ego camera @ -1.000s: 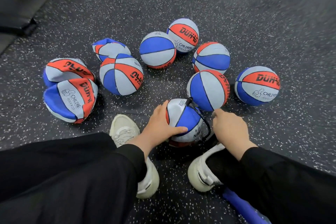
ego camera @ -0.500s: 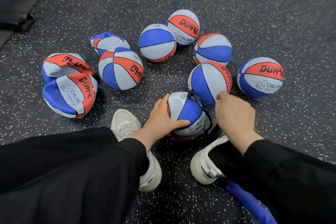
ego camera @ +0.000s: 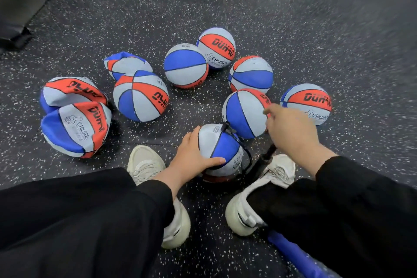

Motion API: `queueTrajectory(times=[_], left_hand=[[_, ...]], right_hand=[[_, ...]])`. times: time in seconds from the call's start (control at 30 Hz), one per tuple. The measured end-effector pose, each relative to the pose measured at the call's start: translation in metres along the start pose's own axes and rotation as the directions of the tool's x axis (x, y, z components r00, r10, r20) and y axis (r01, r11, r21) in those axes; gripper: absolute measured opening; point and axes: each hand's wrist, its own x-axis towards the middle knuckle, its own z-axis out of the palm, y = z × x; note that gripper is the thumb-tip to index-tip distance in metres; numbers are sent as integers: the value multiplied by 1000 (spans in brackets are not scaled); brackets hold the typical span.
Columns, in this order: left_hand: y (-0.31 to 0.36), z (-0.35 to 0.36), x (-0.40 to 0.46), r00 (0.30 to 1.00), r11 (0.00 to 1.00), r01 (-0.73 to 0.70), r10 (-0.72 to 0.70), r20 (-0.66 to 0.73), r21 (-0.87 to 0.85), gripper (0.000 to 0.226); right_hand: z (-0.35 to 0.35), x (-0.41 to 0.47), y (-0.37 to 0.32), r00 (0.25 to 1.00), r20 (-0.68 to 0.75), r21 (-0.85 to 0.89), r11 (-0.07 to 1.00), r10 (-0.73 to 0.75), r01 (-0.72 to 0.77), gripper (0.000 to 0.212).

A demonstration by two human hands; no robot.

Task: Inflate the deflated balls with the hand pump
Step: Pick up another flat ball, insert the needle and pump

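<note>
A small blue, white & red rubber ball [ego camera: 220, 153] is sat on the black speckled floor [ego camera: 293, 29], between two pale shoes [ego camera: 144, 162]. It is held down by the left hand [ego camera: 191, 160]: the palm is laid on its left side, fingers are curled round the far side & the thumb is pressed on the blue part near the front. A thin black hose [ego camera: 244, 153] is plugged in at the top of this ball & is looped down its right side to a black pump rod [ego camera: 267, 156]. The rod's top is hidden by the right hand [ego camera: 291, 131], which is curled up like a fist w/ one finger stuck out a bit; the handle is prob. gripped inside, but it can't be seen for sure. The blue pump tube [ego camera: 293, 253] is seen at the bottom right, by the right shoe.

So the pumping step is in hand. The rod looks pulled up, so a push down is prob. needed next, w/ the ball kept still so the needle isn't bent or popped out.

Round balls are sat behind, approx. six. Three squashed flat balls [ego camera: 76, 128] are left on the left side, so more pumping is to be done after this one
</note>
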Motion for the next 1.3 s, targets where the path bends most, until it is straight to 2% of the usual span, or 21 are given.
queueTrajectory(times=[0.07,0.17,0.23,0.3,0.37,0.47,0.6,0.73,0.8,0.97,1.2,1.3], left_hand=[[-3,0,0,1000,1000,-13,13,1,-3,141],[-4,-1,-1,1000,1000,-15,15,-7,-9,140],[-4,0,0,1000,1000,-20,20,-11,-21,140],[-5,2,0,999,999,-30,29,-22,-25,135],[-5,3,1,999,999,-34,33,-38,-14,130],[-4,3,1,999,1000,-19,19,-38,-15,129],[-2,4,2,1000,1000,15,-15,-16,-19,140],[-3,2,2,1000,999,2,-3,-29,-36,143],[-5,2,4,1000,999,-4,3,-23,-33,139],[-4,4,2,1000,999,-4,3,-21,-37,143],[-6,2,0,1000,999,-8,7,-7,-40,142],[-5,3,0,1000,999,-2,2,-15,-40,145]], right_hand=[[-17,8,-2,1000,16,40,999,-12,12,30],[-20,5,-4,991,136,123,992,14,-31,25],[-9,0,4,988,112,166,979,103,-121,27],[11,-9,10,988,40,91,985,146,-149,29],[35,-20,8,991,16,27,990,135,-135,28],[64,-35,-2,992,85,-10,995,95,-94,24],[64,-33,1,986,164,-23,999,41,-38,20],[6,3,1,999,36,22,1000,-12,11,26],[-14,15,-1,998,16,8,998,-57,56,26],[14,-12,0,998,-53,-99,995,20,-25,21],[55,-35,-2,987,157,-100,995,39,-24,24],[30,-20,-1,993,119,-27,1000,7,-3,29]])
